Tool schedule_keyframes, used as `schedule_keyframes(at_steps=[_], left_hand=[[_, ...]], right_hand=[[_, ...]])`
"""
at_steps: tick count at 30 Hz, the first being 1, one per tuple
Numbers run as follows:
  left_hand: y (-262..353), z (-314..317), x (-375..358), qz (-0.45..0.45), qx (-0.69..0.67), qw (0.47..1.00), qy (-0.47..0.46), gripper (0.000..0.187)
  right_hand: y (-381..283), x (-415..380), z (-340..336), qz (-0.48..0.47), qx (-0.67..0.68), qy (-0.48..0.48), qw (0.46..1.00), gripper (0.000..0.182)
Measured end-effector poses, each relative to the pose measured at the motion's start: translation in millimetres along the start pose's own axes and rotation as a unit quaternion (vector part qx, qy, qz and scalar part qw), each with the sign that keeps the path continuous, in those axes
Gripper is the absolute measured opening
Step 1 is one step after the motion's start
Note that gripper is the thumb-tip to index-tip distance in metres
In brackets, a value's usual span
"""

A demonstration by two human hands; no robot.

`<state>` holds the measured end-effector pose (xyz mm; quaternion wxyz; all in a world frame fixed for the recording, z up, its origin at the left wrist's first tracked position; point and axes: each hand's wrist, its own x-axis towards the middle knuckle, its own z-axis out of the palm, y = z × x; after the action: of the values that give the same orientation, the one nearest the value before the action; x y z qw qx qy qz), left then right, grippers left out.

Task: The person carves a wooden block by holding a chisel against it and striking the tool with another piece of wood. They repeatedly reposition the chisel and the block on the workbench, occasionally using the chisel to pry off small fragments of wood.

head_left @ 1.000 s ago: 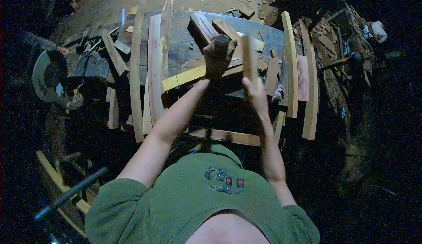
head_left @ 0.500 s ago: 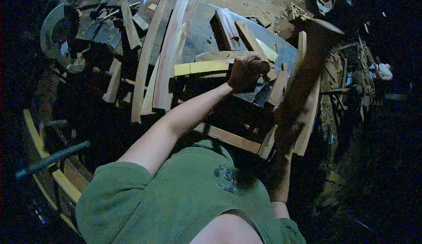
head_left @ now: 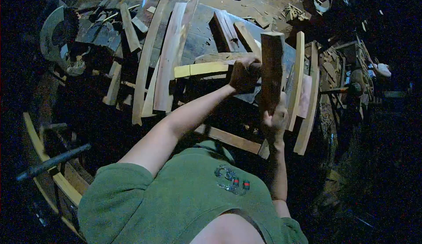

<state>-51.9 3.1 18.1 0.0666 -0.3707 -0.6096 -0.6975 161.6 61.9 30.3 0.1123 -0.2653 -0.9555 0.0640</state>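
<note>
— How far along did the work look from where you stood?

— Early, I judged. The person's right hand [head_left: 276,120] was wrapped around the lower end of a thick, dark wooden block [head_left: 271,70] — a heavy squared billet — which stood nearly upright over the dark plank workbench [head_left: 198,37]. I could see no finished piece anywhere, only raw stock lying about, so most of the shaping seemed left to do.

— And the other hand?

— The left hand [head_left: 242,73] was clenched round a short wooden tool handle [head_left: 256,64] (the head was hidden behind the block, so I could not tell what kind of tool it was). That fist sat just beside the block, at about its middle, and looked to be touching it or nearly so.

— Where did the block stand, then, against the hands?

— It rose straight up out of the right hand's grip, its top end well above both fists, with the left hand close on its left side. Below them a pale yellow wooden slat [head_left: 202,68] lay crosswise on the bench, and long curved pale staves [head_left: 169,55] lay side by side to the left — more of them stood off to the right [head_left: 299,81], just beside the block.
</note>
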Motion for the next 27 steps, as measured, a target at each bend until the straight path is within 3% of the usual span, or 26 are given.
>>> schedule_keyframes(at_steps=[2, 3, 5, 6, 7, 8, 10, 12, 13, 14, 16, 19, 23, 26, 27], left_hand=[[-16, 3, -2, 0.034, 0.08, 0.996, -0.015, 0.019], [-21, 5, -11, 0.057, 0.155, 0.985, -0.04, 0.018], [-6, 1, -4, 0.021, 0.147, 0.988, -0.034, 0.016], [0, -3, -3, -0.017, 0.141, 0.989, -0.028, 0.014], [-9, -11, 8, 0.002, 0.147, 0.988, -0.046, 0.01], [-7, -13, 14, 0.014, 0.032, 0.998, 0.05, 0.01], [-33, -15, 19, -0.08, -0.011, 0.991, 0.11, 0.014], [-6, -35, 37, -0.179, -0.067, 0.963, 0.189, 0.019], [-41, -45, 35, -0.241, -0.139, 0.946, 0.166, 0.018], [-69, -55, 33, -0.219, -0.075, 0.95, 0.208, 0.019], [-67, -67, 36, -0.266, -0.224, 0.897, 0.272, 0.018], [-54, -79, 41, -0.267, -0.239, 0.865, 0.352, 0.019], [-66, -85, 40, -0.269, -0.316, 0.834, 0.363, 0.022], [-40, -73, 40, -0.283, -0.289, 0.847, 0.345, 0.021], [-33, -67, 41, -0.244, -0.263, 0.879, 0.315, 0.02]], right_hand=[[-4, 4, 18, 0.081, 0.252, 0.116, 0.957, 0.06], [-19, 6, 4, 0.085, 0.252, 0.112, 0.957, 0.06], [-51, 35, -36, -0.02, 0.419, 0.076, 0.905, 0.032], [-48, 40, -23, -0.013, 0.42, 0.078, 0.904, 0.032], [-42, 44, 1, 0.026, 0.406, 0.088, 0.909, 0.038], [-35, 45, 20, 0.063, 0.391, 0.099, 0.913, 0.045], [-30, 45, 43, 0.194, 0.396, -0.055, 0.896, 0.046], [-26, 38, 76, 0.214, 0.402, -0.069, 0.888, 0.048], [-23, 37, 89, 0.212, 0.386, -0.079, 0.895, 0.049], [-22, 35, 99, 0.211, 0.37, -0.091, 0.9, 0.05], [-25, 31, 102, 0.221, 0.313, -0.106, 0.917, 0.051], [-26, 30, 98, 0.228, 0.218, -0.134, 0.939, 0.053], [-23, 32, 99, 0.221, 0.174, -0.155, 0.947, 0.053], [-22, 30, 98, 0.212, 0.183, -0.15, 0.948, 0.055], [-24, 30, 96, 0.215, 0.182, -0.152, 0.947, 0.055]])
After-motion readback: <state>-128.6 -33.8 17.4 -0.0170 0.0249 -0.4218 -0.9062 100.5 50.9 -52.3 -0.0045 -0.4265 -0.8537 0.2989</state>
